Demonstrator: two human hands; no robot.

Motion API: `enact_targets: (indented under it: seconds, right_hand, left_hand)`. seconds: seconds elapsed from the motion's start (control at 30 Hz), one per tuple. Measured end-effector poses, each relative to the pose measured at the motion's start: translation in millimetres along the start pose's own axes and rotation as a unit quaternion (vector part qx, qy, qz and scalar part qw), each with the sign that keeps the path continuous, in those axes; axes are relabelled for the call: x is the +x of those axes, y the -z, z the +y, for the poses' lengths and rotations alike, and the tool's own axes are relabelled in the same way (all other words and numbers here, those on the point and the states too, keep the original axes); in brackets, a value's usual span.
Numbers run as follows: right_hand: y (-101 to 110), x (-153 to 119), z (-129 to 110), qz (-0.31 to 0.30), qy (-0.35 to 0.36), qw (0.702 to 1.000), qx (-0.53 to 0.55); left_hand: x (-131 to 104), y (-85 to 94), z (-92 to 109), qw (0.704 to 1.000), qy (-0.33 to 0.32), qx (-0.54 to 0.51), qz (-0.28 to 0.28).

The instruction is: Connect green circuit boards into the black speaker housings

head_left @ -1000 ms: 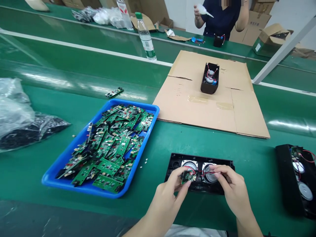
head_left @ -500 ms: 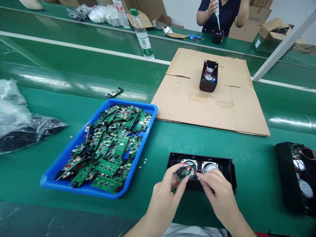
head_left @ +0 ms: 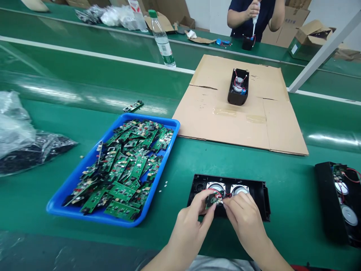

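Head view shows the left grip pinching one board, right grip one white plug.

No text, brand or number is readable. Print too small or blurred to make out marks the green-and-white label on a water bottle, a cardboard carton and a white sticker on an open box.

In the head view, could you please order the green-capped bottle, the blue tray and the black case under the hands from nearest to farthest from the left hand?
1. Black case, directly beneath the left hand.
2. Blue tray, to its left.
3. Green-capped bottle, well ahead, beyond the tray.
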State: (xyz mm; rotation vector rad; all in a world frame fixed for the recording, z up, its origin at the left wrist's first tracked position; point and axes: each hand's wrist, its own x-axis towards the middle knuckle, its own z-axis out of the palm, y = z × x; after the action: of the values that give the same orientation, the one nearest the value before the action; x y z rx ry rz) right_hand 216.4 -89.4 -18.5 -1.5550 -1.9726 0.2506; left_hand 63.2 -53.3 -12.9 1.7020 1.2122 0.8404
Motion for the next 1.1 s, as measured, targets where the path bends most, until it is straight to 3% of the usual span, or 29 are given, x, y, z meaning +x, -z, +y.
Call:
enact_targets:
  seconds: [0.4, 0.57, 0.77, 1.1]
  right_hand:
    - [-6, -5, -2, 0.025, -0.028, 0.999, 0.001]
    - [-6, -7, -2, 0.032, -0.008, 0.999, -0.033]
    - [-5, -6, -2, 0.026, 0.014, 0.997, -0.076]
    - [-8, -8, -1, 0.063, -0.013, 0.998, 0.020]
  left_hand:
    - [4, 5.6, 14, 0.999, 0.000, 0.010, -0.034]
    - [5, 5.3, 15, 0.999, 0.021, -0.003, -0.043]
    - [2, 5.7, 11, 0.992, -0.005, 0.107, -0.073]
    - [3, 7.3, 13, 0.995, -0.037, 0.066, -0.064]
